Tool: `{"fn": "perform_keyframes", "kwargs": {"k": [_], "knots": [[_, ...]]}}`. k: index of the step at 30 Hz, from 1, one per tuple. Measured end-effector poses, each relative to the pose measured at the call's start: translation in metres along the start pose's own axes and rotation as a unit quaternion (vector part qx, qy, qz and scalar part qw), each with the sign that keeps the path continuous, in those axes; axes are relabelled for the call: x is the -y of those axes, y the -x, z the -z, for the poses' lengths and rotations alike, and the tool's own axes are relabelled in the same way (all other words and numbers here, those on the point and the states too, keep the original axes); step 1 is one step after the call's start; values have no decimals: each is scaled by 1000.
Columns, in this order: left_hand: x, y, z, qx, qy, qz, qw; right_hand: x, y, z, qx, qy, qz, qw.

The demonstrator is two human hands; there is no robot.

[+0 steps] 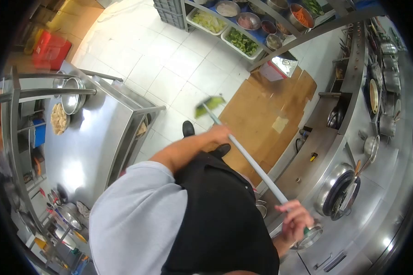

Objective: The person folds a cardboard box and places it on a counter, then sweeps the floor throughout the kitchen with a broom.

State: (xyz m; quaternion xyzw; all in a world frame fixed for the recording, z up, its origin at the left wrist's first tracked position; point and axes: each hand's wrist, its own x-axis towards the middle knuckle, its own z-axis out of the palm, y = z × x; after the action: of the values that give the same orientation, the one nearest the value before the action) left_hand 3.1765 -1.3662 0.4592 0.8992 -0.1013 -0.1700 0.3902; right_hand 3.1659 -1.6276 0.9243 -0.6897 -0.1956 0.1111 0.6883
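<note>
The right hand [296, 221] is nearest the camera, low in the view, its fingers [290, 228] clenched round the top of a broom handle [254, 166] close to the green end grip. Just beyond those fingers, to their right, lies a small round strainer [310, 237] on the steel cooking range [381, 201], with a dark wok [340, 196] a little further out on the same range.

From the right fingers the handle runs up and to the left in the view, a long pale shaft slanting down towards the floor. The left hand [220, 134] grips it further along, fingers closed over the shaft, the bare forearm reaching out from a grey sleeve [137, 215] above a black apron [220, 220]. Two dark shoes [188, 129] show just beside and below the left fingers.

Past the left fingers the shaft ends in the green broom head [209, 106], blurred, which points away from the person and sits at the edge where the white tiled floor [147, 64] meets sheets of brown cardboard [266, 110] laid on it. So the broom's long axis goes from the near right hand out to the far head on the floor.

Well to the left of the hands stands a steel tabletop [92, 142] carrying stacked metal bowls [72, 96]. Farthest off, beyond the broom head, trays of cut vegetables [225, 27] fill a rack, and a red crate [50, 49] sits at the far left.
</note>
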Motion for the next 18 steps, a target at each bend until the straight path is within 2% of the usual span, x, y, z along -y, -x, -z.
{"fn": "perform_keyframes", "kwargs": {"k": [1, 4, 6, 9, 11, 12, 13, 14, 15, 16, 17, 18], "knots": [[16, 18, 35, 1, -2, 44, 999, -20, -5, -14, -13, -34, -7, 999], [98, 50, 66, -41, -58, 104, 992, -69, -16, -38, 19, -75, -21, 997], [117, 69, 100, -57, -85, 133, 986, -89, -23, -54, 33, -92, -30, 995], [118, 79, 123, -71, -103, 163, 979, -78, -35, -66, 27, -66, -52, 996], [97, 67, 122, -77, -115, 175, 975, -66, -40, -37, 29, -52, -20, 998], [87, 55, 110, -77, -122, 154, 977, -57, -43, -16, 31, -48, -2, 998], [60, 43, 101, -114, -94, 123, 981, -43, -47, 9, 61, -35, 18, 997], [29, 25, 90, -109, -76, 116, 984, -23, -47, 37, 87, -20, 38, 995], [3, 6, 70, -85, -54, 98, 990, 1, -45, 64, 94, -5, 57, 994], [-52, -14, 73, 3, -34, 123, 992, 26, -42, 85, 103, 12, 76, 992], [-106, -29, 86, 31, -17, 107, 994, 53, -41, 94, 80, 36, 100, 991], [-122, -55, 46, 16, 22, 45, 999, 75, -41, 102, 57, 59, 123, 989]]}}
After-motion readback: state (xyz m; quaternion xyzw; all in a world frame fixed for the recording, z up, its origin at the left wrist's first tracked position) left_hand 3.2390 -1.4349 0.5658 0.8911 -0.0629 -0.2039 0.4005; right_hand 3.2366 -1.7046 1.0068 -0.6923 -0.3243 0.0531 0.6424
